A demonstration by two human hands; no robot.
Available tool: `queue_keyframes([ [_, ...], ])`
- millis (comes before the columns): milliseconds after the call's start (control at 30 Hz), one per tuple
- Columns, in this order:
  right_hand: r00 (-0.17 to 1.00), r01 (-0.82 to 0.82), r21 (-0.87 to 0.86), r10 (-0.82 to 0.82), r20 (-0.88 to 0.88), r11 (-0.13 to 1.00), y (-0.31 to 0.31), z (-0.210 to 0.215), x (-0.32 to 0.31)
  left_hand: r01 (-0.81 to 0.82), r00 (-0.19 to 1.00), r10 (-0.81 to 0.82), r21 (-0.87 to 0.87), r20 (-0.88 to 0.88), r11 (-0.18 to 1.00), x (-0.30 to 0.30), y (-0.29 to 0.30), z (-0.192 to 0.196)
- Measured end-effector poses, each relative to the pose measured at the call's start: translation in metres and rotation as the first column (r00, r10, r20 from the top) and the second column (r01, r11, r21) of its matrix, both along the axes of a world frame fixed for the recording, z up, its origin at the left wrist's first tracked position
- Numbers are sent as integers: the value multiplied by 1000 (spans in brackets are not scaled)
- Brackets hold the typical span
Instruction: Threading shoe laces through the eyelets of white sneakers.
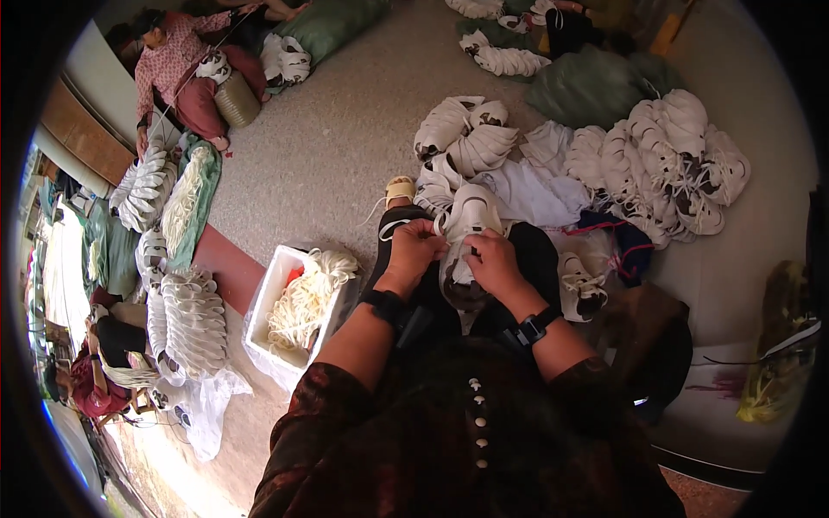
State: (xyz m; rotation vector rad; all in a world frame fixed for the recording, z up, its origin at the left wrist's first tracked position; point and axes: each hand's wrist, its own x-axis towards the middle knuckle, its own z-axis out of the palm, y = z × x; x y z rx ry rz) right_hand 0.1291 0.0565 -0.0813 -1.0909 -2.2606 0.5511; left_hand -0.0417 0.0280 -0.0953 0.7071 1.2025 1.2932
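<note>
A white sneaker (476,210) rests on my lap between my knees, its toe pointing away from me. At the shoe's left edge, my left hand (418,250) is closed in a pinch on a white shoelace (399,225), which trails out over my left knee. My right hand (494,261) is also closed, fingertips together at the shoe's lacing area on the right. Whatever those fingertips hold is too small to make out. Both hands partly cover the shoe's opening.
To my left stands a white foam box (256,325) of loose cream laces (313,298). White shoes (466,138) lie ahead, with a large shoe pile (669,164) at right and stacked shoes (194,319) at left. A seated person (186,73) works at far left.
</note>
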Motion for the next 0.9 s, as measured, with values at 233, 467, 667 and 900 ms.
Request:
queue_keyframes([
  [233,999,42,-22,-42,-2,999,0,2,-1,23,966,-11,43,-260,999,12,11,5],
  [467,1000,8,6,-7,-29,1000,-10,4,-4,73,577,104,177,-810,981,14,6,-13],
  [667,1000,14,136,-16,14,991,-12,5,-4,61,526,97,152,-845,987,21,0,3],
  [900,999,27,108,-30,30,994,-2,-2,-6,372,128,86,128,-988,919,30,-11,10],
])
